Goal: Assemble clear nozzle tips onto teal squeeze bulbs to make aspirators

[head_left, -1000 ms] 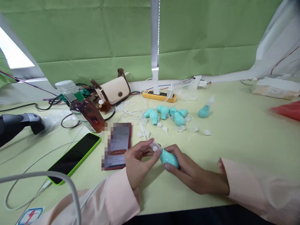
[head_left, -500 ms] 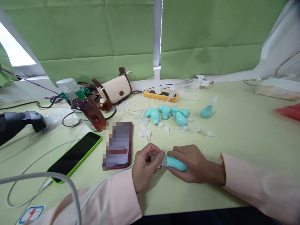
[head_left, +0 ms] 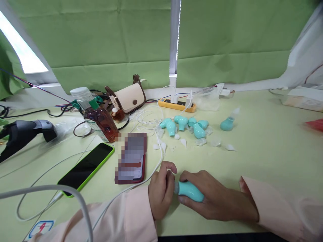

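A turquoise bulb (head_left: 191, 192) sits in the right hand (head_left: 213, 200), at 5 o'clock from the view's middle.
The right fingers are clamped around it, its translucent neck (head_left: 176, 187) turned to 9 o'clock, toward the left hand (head_left: 161, 196), whose fingers are curled in; whether they grip the neck's hidden end cannot be told. From the held bulb, a cluster of similar bulbs (head_left: 199, 131) lies at 12 o'clock on the tabletop (head_left: 272, 151), near translucent scraps (head_left: 183, 143); a yellow power strip (head_left: 174, 107) is beyond. A lone bulb (head_left: 227, 124) stands at 1, a red-cased phone (head_left: 132, 158) lies at 10.
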A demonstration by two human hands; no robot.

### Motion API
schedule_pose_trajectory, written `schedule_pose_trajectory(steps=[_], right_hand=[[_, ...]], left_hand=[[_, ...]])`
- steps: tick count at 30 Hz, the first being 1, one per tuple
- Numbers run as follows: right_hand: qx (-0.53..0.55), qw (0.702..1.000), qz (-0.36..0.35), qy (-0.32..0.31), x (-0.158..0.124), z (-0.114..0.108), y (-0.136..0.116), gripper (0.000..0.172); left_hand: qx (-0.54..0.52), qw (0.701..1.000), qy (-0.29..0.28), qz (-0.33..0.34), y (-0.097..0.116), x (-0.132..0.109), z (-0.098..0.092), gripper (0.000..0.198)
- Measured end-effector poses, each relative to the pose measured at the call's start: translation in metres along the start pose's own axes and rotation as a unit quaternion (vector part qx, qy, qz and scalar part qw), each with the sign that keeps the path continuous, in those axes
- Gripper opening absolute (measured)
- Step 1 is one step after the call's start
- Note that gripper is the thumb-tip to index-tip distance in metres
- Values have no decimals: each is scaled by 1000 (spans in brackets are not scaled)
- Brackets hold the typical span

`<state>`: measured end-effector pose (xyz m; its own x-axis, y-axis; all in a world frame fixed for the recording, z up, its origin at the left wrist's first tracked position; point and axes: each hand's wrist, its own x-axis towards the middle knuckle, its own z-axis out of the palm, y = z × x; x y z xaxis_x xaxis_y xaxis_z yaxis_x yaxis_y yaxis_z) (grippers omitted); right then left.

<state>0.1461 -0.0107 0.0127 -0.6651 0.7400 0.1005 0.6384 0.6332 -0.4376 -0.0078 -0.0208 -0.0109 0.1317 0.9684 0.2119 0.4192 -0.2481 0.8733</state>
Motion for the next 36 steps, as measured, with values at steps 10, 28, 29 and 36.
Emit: schedule_pose_trajectory(steps=[10,28,29,36], right_hand=[[491,825,186,-207,15,-8,10,39],[-178,949,-202,160,8,7,14,20],[-155,963,-176,136,6,7,12,20],[159,980,75,-89,-1,-1,5,16]], left_hand=[[-3,999,26,44,3,-5,-2,16],[119,992,-41,30,-2,7,-3,37],[143,989,-26,30,-2,5,-2,37],[199,975,-8,95,-2,0,-3,38]])
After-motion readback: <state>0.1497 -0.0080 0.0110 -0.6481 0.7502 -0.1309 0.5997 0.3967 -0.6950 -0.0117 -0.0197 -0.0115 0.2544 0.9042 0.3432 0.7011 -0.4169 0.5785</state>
